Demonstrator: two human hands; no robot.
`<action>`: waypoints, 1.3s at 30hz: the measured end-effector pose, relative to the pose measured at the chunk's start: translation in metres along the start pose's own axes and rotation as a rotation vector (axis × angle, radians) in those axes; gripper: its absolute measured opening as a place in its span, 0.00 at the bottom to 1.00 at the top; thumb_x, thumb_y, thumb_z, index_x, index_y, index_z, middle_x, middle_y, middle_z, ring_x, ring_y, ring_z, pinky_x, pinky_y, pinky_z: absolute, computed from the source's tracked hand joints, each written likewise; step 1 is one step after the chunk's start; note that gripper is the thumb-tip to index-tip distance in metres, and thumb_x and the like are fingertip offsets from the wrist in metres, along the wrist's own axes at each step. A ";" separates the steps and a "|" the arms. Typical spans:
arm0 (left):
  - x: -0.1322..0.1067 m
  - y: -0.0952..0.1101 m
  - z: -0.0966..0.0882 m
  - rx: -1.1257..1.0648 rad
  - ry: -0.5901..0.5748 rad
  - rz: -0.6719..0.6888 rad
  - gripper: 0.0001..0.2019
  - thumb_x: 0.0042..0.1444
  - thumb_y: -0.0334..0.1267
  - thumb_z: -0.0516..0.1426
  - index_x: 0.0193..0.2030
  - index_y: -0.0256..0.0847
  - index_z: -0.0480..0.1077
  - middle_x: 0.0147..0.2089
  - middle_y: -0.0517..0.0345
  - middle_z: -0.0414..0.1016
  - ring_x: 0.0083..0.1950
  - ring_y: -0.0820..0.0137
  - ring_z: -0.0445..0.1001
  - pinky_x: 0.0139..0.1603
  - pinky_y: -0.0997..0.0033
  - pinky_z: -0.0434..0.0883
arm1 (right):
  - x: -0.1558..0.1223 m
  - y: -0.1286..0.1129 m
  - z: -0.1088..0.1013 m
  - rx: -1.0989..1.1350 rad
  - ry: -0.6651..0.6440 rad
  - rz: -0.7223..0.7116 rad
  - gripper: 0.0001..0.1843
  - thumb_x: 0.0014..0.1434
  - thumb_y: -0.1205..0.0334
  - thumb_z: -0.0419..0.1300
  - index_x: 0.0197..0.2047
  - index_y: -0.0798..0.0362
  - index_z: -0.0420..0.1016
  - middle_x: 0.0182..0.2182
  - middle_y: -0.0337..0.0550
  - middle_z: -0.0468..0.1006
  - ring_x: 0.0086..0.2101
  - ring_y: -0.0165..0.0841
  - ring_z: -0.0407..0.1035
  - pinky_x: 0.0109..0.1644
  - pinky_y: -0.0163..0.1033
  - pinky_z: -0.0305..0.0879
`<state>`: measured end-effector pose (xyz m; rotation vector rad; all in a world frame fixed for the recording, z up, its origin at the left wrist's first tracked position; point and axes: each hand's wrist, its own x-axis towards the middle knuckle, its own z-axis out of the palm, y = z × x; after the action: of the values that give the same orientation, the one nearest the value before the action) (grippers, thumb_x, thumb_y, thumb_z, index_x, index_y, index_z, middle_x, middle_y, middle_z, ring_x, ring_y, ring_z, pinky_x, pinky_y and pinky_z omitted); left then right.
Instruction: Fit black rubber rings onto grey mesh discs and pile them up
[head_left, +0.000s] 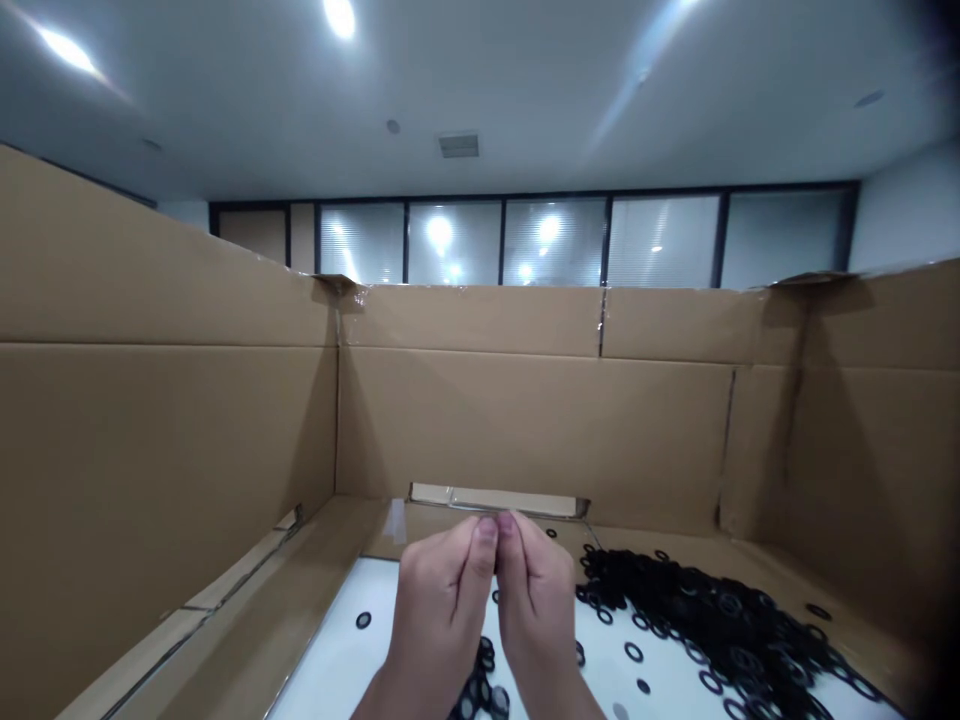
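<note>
My left hand [439, 610] and my right hand [536, 600] are raised together in front of me, fingertips pinched against each other at the top. Whatever sits between the fingertips is too small to make out. Below and to the right of my hands lies a large heap of black rubber rings [712, 625] on a white surface [337, 665]. A smaller cluster of rings [480, 685] shows under my wrists, and a single ring [363, 620] lies alone to the left.
Tall cardboard walls [525, 420] enclose the white surface on the left, back and right. A cardboard flap [225, 600] slopes down at the left. Beyond the walls are office windows and ceiling lights.
</note>
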<state>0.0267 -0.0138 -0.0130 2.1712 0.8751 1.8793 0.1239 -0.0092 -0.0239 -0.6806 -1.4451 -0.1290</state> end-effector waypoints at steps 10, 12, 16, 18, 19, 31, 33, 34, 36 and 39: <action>0.001 0.002 0.001 -0.013 0.029 -0.030 0.19 0.70 0.35 0.46 0.24 0.42 0.54 0.21 0.66 0.55 0.21 0.76 0.56 0.23 0.76 0.55 | -0.002 -0.002 0.005 -0.035 0.032 -0.023 0.18 0.71 0.67 0.47 0.26 0.51 0.56 0.19 0.34 0.60 0.20 0.29 0.57 0.25 0.35 0.51; 0.001 0.001 0.002 -0.010 0.039 -0.025 0.19 0.69 0.35 0.46 0.24 0.42 0.53 0.20 0.66 0.54 0.20 0.76 0.55 0.22 0.76 0.54 | -0.002 0.000 0.005 -0.055 0.051 -0.047 0.18 0.71 0.68 0.47 0.26 0.50 0.55 0.19 0.34 0.60 0.20 0.29 0.56 0.26 0.35 0.51; 0.000 -0.001 0.004 -0.006 0.040 -0.041 0.19 0.69 0.34 0.47 0.24 0.42 0.53 0.20 0.66 0.54 0.20 0.76 0.55 0.23 0.76 0.55 | -0.002 0.001 0.004 -0.058 0.044 -0.078 0.17 0.70 0.68 0.48 0.27 0.50 0.56 0.20 0.33 0.59 0.20 0.29 0.56 0.26 0.36 0.51; 0.000 -0.002 0.005 -0.009 0.034 -0.049 0.19 0.69 0.34 0.47 0.24 0.42 0.54 0.20 0.66 0.55 0.21 0.76 0.56 0.23 0.76 0.55 | -0.002 0.001 0.005 -0.053 0.047 -0.061 0.18 0.70 0.68 0.47 0.27 0.50 0.56 0.20 0.33 0.59 0.20 0.29 0.55 0.26 0.36 0.50; 0.000 -0.002 0.005 -0.010 0.030 -0.049 0.19 0.69 0.34 0.47 0.24 0.42 0.54 0.21 0.66 0.55 0.21 0.76 0.56 0.23 0.76 0.56 | -0.001 0.001 0.005 -0.050 0.033 -0.044 0.18 0.71 0.68 0.47 0.27 0.50 0.56 0.20 0.34 0.60 0.21 0.29 0.56 0.26 0.36 0.50; 0.002 0.002 -0.001 -0.051 0.063 -0.124 0.21 0.70 0.43 0.47 0.24 0.42 0.55 0.20 0.66 0.55 0.21 0.75 0.56 0.23 0.75 0.55 | 0.006 -0.003 -0.002 -0.037 -0.045 -0.080 0.18 0.70 0.70 0.45 0.27 0.50 0.54 0.21 0.34 0.62 0.22 0.30 0.57 0.29 0.36 0.51; 0.002 0.000 0.001 -0.091 0.070 -0.180 0.21 0.70 0.46 0.48 0.24 0.42 0.55 0.21 0.66 0.54 0.21 0.75 0.55 0.22 0.75 0.55 | 0.005 -0.003 -0.001 -0.045 -0.040 -0.087 0.17 0.70 0.69 0.46 0.28 0.50 0.54 0.21 0.34 0.60 0.23 0.30 0.56 0.29 0.36 0.51; 0.001 -0.001 0.003 -0.123 0.082 -0.229 0.21 0.70 0.48 0.48 0.25 0.42 0.55 0.21 0.66 0.53 0.21 0.75 0.55 0.22 0.76 0.55 | 0.004 -0.002 0.000 -0.060 -0.032 -0.094 0.17 0.70 0.68 0.46 0.28 0.50 0.54 0.21 0.34 0.60 0.23 0.30 0.56 0.30 0.36 0.50; -0.002 0.000 0.008 -0.191 0.124 -0.334 0.21 0.70 0.51 0.47 0.27 0.43 0.57 0.22 0.67 0.53 0.22 0.74 0.55 0.23 0.76 0.56 | 0.003 -0.002 0.001 -0.102 -0.020 -0.109 0.16 0.70 0.68 0.47 0.29 0.50 0.55 0.22 0.34 0.60 0.23 0.30 0.56 0.30 0.37 0.50; -0.006 0.002 0.015 -0.243 0.117 -0.352 0.21 0.70 0.50 0.47 0.28 0.43 0.57 0.23 0.66 0.55 0.23 0.74 0.56 0.24 0.75 0.57 | 0.006 0.001 -0.004 -0.156 0.020 -0.115 0.16 0.70 0.69 0.48 0.29 0.50 0.55 0.22 0.33 0.59 0.23 0.30 0.55 0.30 0.37 0.49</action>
<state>0.0411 -0.0142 -0.0202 1.6591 0.9231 1.8373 0.1287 -0.0089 -0.0184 -0.7201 -1.4653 -0.3401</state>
